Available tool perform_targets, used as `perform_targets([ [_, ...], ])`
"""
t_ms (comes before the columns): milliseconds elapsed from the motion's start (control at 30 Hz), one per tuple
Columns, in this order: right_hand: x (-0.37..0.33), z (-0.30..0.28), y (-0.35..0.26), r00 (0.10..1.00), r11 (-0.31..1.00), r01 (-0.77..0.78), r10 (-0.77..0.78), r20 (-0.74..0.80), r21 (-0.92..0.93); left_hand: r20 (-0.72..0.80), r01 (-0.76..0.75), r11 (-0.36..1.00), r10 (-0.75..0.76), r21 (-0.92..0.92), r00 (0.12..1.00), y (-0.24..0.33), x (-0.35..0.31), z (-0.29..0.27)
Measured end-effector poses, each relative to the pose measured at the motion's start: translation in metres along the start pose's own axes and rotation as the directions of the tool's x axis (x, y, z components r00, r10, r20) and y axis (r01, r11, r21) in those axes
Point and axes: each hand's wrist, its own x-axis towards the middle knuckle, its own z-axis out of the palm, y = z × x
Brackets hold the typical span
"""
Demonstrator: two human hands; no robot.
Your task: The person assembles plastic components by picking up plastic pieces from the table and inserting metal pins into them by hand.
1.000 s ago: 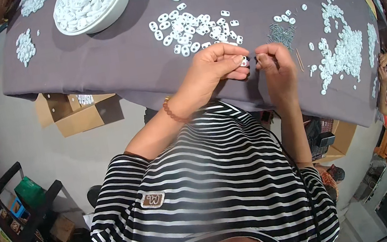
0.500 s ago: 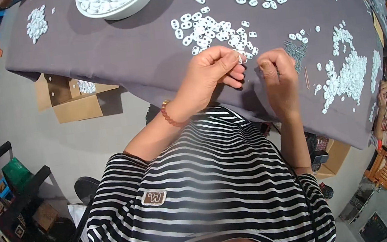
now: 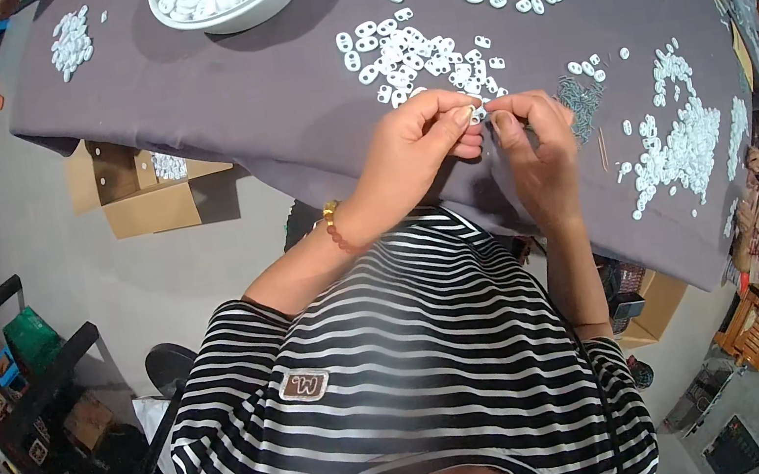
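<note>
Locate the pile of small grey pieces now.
In the head view, the grey pile lies on the cloth, just right of the right hand and below a few loose white pieces.

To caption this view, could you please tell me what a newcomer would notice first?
The left hand pinches a small white piece over the grey tablecloth, the right hand close beside it. Beyond, more white pieces lie scattered, and a filled white bowl stands at upper left.
</note>
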Motion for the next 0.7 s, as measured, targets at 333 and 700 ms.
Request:
perform_targets([
  [333, -0.0024, 0.0058, 0.0034, 0.999, 1.000, -0.024, 0.023, 0.039, 0.012, -0.017, -0.104, 0.946, 0.115, 0.306, 0.993, 0.0032, -0.0054, 0.0021],
  [700, -0.0030, 0.0063, 0.0033, 0.997, 0.998, -0.049, 0.047, 0.056, 0.036, -0.052, -0.124, 0.916, 0.155, 0.380, 0.986, 0.0048, -0.0067, 0.0043],
])
